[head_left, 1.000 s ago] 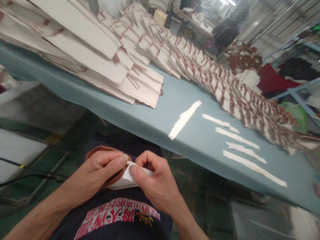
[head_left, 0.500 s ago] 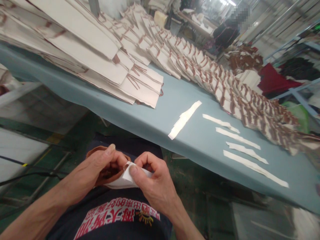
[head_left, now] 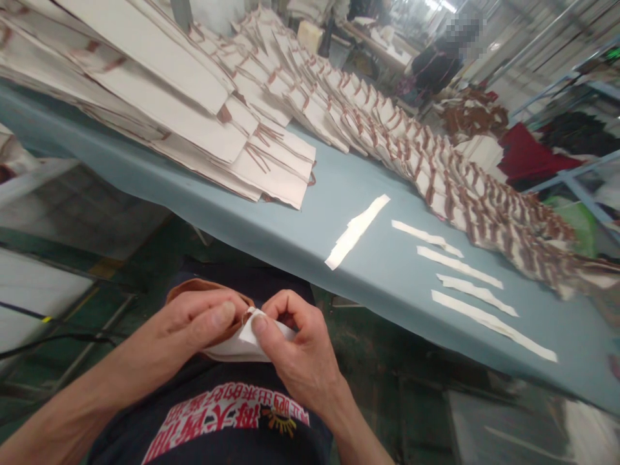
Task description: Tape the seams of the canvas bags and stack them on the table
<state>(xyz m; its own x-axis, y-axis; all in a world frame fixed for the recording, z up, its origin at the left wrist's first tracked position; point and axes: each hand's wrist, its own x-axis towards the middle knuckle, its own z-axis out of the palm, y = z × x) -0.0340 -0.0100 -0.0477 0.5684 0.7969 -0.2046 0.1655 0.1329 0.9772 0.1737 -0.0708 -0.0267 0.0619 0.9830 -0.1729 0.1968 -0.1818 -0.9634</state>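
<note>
In front of my dark printed apron (head_left: 232, 413) I hold a white fabric piece with brown trim (head_left: 227, 352). My left hand (head_left: 201, 323) is closed on its brown-edged side, fingers curled and thumb lying along them. My right hand (head_left: 300, 339) pinches the white corner between thumb and forefinger. Thin loose brown threads show at the corner between the two hands. The rest of the piece is hidden behind my fingers.
A blue-covered table (head_left: 387, 284) runs across ahead of me. On it lie several white strips (head_left: 460, 266), a stack of cream fabric pieces (head_left: 194, 129) at left, and overlapping rows of brown-trimmed pieces (head_left: 387, 123) along the far side. A person (head_left: 436, 61) is in the background.
My left thumb has come down from its raised position and moved right, toward the fabric corner. The right hand keeps its pinch almost in place.
</note>
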